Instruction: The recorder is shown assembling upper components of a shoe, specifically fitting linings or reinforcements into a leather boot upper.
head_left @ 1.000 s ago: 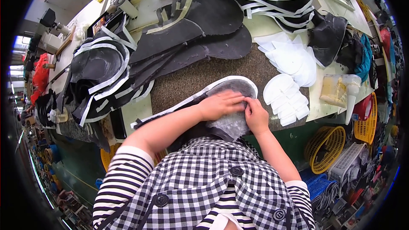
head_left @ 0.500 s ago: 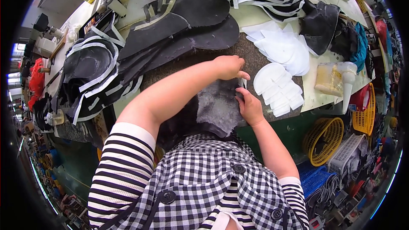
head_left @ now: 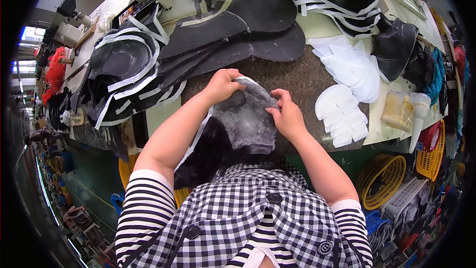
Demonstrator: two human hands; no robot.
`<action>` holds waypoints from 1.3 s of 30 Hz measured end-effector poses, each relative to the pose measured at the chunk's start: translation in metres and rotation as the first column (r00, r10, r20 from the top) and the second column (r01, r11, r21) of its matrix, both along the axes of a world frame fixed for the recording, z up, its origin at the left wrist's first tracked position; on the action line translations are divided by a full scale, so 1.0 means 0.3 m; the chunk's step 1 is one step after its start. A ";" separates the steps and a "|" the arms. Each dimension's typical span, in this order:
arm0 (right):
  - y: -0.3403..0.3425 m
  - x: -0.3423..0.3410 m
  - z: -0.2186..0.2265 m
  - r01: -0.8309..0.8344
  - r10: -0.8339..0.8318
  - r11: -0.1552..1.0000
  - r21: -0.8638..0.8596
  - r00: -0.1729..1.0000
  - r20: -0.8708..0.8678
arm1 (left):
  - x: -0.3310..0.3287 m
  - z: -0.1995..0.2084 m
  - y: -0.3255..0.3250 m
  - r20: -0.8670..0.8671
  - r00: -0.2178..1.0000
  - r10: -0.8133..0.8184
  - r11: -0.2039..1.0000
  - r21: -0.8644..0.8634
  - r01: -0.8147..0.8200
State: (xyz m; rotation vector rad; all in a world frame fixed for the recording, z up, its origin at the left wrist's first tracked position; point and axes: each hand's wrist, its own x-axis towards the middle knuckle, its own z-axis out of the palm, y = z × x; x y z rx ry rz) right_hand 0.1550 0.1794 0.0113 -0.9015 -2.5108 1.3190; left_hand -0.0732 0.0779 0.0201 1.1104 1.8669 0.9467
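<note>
At the pale bench's [head_left: 317, 26] near edge, a white-trimmed, grey-and-black plush piece [head_left: 245, 121] is being pinched by the left hand [head_left: 222, 88] and right hand [head_left: 289, 117], ideally being kept evenly taut.

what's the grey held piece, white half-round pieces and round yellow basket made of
Grey piece: matte, perhaps faux fur, from its fuzzy nap. White half-round pieces: flat, matte; paper or nonwoven, unclear. Round yellow basket: likely smooth plastic, given its lattice.
</note>
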 end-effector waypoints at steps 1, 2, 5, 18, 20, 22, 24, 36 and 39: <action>-0.002 0.000 0.010 0.012 -0.009 0.996 -0.094 0.999 0.034 | 0.000 -0.007 -0.032 0.012 0.998 0.055 0.995 0.079 -0.056; 0.000 0.004 0.022 0.030 -0.017 0.982 -0.186 0.997 0.073 | 0.011 0.016 -0.054 0.013 0.998 0.059 0.995 0.075 -0.060; 0.017 0.000 0.085 -0.018 0.059 0.950 -0.311 0.991 0.124 | 0.037 0.065 -0.110 0.009 0.995 0.102 0.960 0.262 -0.101; 0.001 -0.035 0.011 0.092 -0.080 0.994 -0.061 0.981 0.179 | 0.010 -0.011 -0.165 -0.553 0.819 0.154 0.946 -0.158 -0.284; -0.013 -0.009 0.024 0.055 -0.047 0.998 -0.022 0.965 0.259 | 0.024 -0.029 -0.261 -0.579 0.793 0.192 0.938 -0.130 -0.322; -0.004 0.051 -0.007 -0.048 0.047 0.954 0.296 0.999 0.009 | 0.055 -0.030 -0.358 -0.694 0.652 0.306 0.933 0.082 -0.351; -0.009 0.101 0.003 -0.172 0.208 0.889 0.424 0.977 -0.040 | 0.120 0.007 -0.420 -0.677 0.698 0.233 0.971 0.123 -0.205; -0.072 0.026 -0.036 -0.520 0.685 0.676 0.523 0.705 -0.184 | 0.400 -0.019 -0.434 -0.479 0.859 -0.182 0.983 -0.070 0.169; -0.066 -0.051 0.063 -0.481 0.581 0.798 0.364 0.774 -0.251 | 0.382 0.093 -0.479 0.009 0.998 0.064 0.996 0.058 -0.064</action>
